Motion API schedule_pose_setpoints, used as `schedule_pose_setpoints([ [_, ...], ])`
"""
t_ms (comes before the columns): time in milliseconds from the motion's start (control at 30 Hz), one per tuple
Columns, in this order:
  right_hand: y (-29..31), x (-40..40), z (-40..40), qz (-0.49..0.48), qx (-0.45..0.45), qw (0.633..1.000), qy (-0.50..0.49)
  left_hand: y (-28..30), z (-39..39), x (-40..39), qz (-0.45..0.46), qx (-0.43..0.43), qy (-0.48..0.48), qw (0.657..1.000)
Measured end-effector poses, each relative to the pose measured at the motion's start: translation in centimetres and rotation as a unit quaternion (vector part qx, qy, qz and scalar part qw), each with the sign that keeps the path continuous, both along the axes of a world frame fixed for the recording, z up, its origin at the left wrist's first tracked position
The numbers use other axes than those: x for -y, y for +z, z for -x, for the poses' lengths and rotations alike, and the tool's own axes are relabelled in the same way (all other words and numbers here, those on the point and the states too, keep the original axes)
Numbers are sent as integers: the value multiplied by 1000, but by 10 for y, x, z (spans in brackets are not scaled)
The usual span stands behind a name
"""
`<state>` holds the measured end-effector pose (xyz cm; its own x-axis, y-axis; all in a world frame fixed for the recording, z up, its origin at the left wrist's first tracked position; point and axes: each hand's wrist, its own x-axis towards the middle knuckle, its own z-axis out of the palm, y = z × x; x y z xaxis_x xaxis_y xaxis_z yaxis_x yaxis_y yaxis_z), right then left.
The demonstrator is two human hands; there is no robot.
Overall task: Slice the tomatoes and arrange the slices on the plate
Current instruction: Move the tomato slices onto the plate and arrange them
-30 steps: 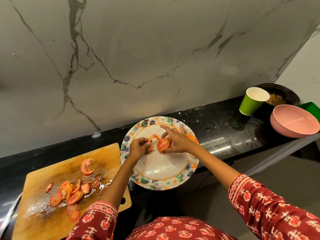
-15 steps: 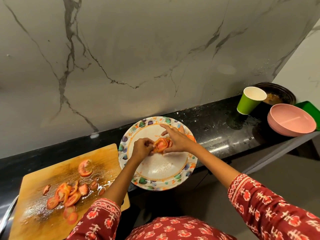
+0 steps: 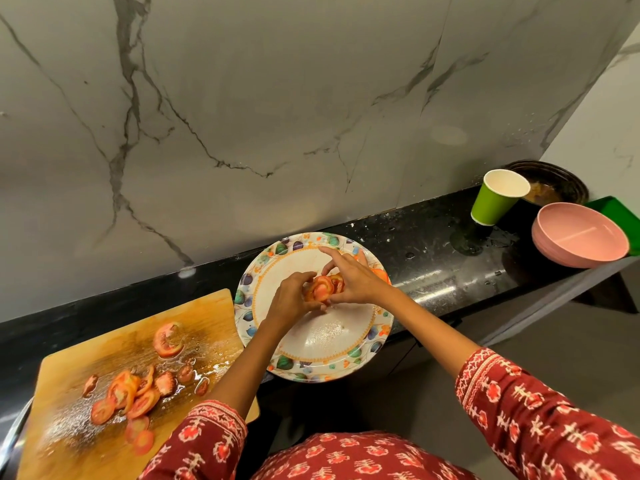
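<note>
Head view: a small stack of tomato slices [image 3: 322, 287] is held between both hands just above the far half of the patterned plate [image 3: 360, 344], which sits on the black counter [image 3: 429, 244]. The left hand [image 3: 291, 299] is curled round the near edge of the stack; the right hand [image 3: 356, 282] pinches the far side, its index finger raised. More slices [image 3: 131, 396] lie on the wet cutting board [image 3: 104, 348]. The slices are judged light, soft, slippery and easily torn, best taken by the firmer skin rim. Compared with a second ago, a thin strip once lifted by the left hand is gone and the hands have closed together.
</note>
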<state>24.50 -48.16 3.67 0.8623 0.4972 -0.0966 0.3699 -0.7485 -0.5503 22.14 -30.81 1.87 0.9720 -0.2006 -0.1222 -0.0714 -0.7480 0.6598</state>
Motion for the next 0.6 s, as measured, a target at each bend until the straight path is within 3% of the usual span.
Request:
schedule_pose_setpoints([
  [300, -3, 5, 2, 18, -5, 1000, 0, 1, -8, 5, -34, 7, -29, 999],
  [600, -4, -2, 0, 22, 24, 999, 8, -1, -5, -13, 74, 20, 17, 997],
])
